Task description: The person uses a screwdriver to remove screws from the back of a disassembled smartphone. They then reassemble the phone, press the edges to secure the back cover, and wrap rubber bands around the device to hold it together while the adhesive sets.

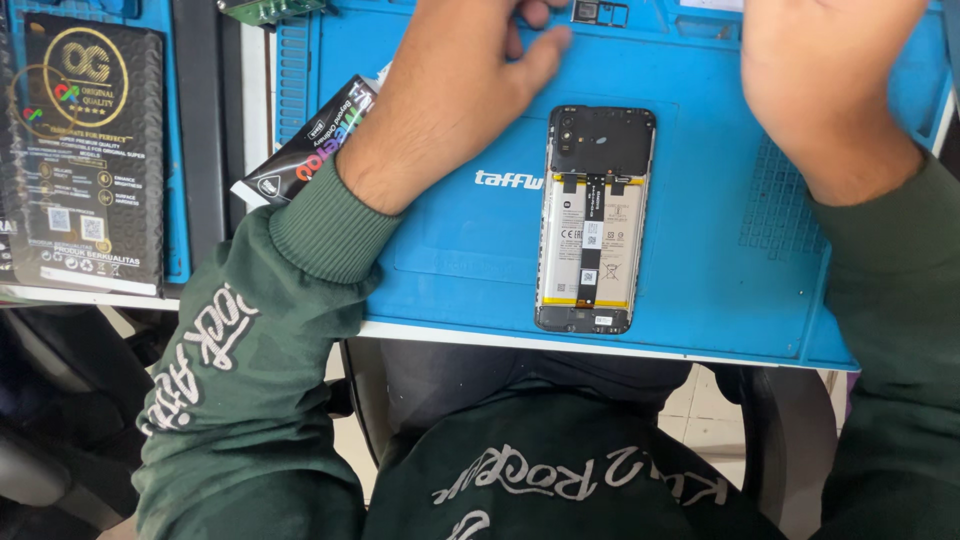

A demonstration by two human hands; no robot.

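You had both hands up at the far edge of the blue mat (700, 300), left hand (450, 90) curled, right hand (820, 70) with its grip cropped, so I cannot tell; the opened phone (595, 220) lay untouched between and below them, awaiting a careful lift.

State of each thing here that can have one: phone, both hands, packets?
Phone: back cover off, battery and flex cable exposed, flat on blue mat.
Left hand: on the mat, fingers curled, nothing visibly held.
Right hand: raised, fingertips cropped.
Striped packet: partly under left wrist.
Black box: closed.
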